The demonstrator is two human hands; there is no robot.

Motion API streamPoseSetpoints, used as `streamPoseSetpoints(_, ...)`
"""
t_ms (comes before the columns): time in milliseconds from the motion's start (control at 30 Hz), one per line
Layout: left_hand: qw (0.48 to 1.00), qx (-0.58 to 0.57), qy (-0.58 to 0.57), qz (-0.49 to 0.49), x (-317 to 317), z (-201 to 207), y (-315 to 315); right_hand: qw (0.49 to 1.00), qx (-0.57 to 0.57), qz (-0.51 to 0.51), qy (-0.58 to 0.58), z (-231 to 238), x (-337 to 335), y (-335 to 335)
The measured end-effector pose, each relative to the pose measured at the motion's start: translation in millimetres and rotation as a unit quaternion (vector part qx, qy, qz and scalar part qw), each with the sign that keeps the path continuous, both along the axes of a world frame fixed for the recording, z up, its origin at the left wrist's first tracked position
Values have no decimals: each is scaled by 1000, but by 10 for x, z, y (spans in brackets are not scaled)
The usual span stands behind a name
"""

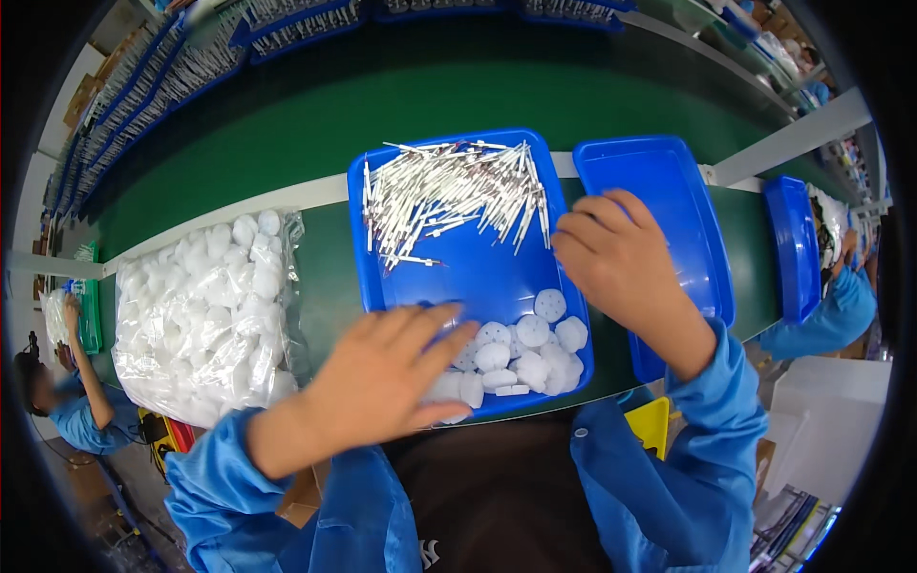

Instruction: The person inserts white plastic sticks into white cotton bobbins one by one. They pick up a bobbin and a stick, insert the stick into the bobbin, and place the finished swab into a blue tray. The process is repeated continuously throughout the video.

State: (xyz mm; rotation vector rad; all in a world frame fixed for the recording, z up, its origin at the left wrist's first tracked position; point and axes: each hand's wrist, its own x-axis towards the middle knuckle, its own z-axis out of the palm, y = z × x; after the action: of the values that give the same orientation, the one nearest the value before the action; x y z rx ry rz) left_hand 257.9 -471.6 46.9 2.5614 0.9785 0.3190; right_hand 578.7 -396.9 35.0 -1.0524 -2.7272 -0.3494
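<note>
A blue tray (458, 277) lies in front of me. Thin white sticks with metallic tips (449, 196) are heaped across its far half. At its near end is a pile of round white plastic caps with small holes (533, 330). My left hand (387, 368), slightly blurred, reaches over the caps at the near left corner, thumb and fingers apart. Over the tray's right rim, beside the sticks, my right hand (611, 253) has its fingers curled together. Whatever its fingertips may hold is hidden.
A clear bag of white caps (205, 315) stands left of the tray. Another blue tray (659, 210) lies to the right, partly under my right forearm. Blue trays of sticks (181, 81) line the green table's (287, 115) far side. Other people work at both sides.
</note>
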Motion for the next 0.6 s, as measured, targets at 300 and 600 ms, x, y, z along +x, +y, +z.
streamPoseSetpoints(300, 996, -29, -74, 40, 277, -453, -167, 987, -74, 29, 137, -378, -55, 45)
streamPoseSetpoints(600, 985, -115, -132, 14, 361, -313, 209, 987, 60, 102, -107, -297, -271, 363)
